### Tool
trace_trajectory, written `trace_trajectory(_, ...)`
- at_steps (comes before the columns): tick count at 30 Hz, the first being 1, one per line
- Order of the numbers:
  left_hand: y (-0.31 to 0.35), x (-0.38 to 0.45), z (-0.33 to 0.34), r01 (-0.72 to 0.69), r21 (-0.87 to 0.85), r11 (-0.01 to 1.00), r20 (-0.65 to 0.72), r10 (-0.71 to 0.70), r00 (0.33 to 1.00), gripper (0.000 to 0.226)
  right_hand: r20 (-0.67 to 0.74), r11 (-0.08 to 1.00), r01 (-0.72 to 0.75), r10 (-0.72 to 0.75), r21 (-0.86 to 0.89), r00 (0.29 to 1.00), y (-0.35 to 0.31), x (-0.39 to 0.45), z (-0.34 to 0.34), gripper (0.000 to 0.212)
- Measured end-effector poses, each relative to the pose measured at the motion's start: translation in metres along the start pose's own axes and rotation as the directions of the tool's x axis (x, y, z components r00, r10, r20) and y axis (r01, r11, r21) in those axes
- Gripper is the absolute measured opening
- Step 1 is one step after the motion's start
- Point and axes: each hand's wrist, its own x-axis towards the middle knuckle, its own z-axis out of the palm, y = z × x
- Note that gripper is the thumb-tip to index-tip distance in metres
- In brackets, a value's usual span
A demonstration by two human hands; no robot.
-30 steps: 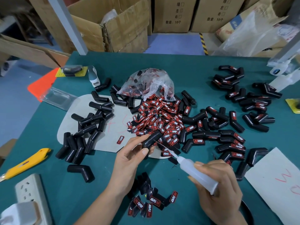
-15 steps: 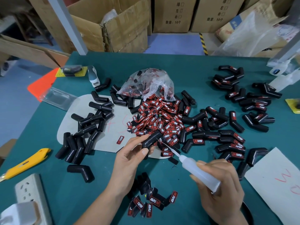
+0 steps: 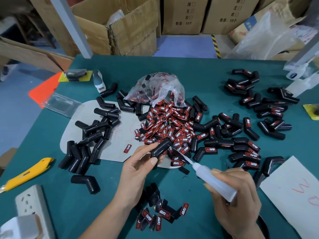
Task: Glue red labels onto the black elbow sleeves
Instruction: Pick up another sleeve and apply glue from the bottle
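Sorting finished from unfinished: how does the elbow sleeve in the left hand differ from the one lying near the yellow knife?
The held sleeve is gripped in the left hand, raised, with the glue bottle nozzle at it; the loose sleeve lies flat on the table, untouched. Both are black, bent, and show no red label.

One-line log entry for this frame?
step: gluing | left hand: holds black elbow sleeve | right hand: grips white squeeze glue bottle, nozzle at sleeve | label: not yet on

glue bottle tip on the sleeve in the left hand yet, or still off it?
Cannot tell. In the head view the glue bottle's thin tip ends right at the sleeve held by the left hand, but blur hides contact or gap. The right hand grips the bottle.
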Motion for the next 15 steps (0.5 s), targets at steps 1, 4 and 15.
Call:
trace_trajectory(1, -0.0006, 0.0, -0.0002, 0.0, 0.0, 1.0, -0.002, 0.0, 1.0, 0.048, -0.004, 1.0, -0.001, 0.001, 0.003, 1.0, 0.0005, -0.0004, 0.0003, 0.022)
trace_trajectory(4, -0.002, -0.0007, -0.0005, -0.004, -0.004, 1.0, -0.004, 0.004, 1.0, 0.042, -0.013, 1.0, 0.013, -0.013, 0.013, 1.0, 0.0007, -0.0022, 0.0021, 0.022)
trace_trajectory(15, 0.0009, -0.0012, -0.0005, 0.009, 0.006, 1.0, -0.003, -0.009, 1.0, 0.046, 0.0, 1.0, 0.001, -0.001, -0.001, 1.0, 0.0014, -0.0023, -0.0008, 0.023)
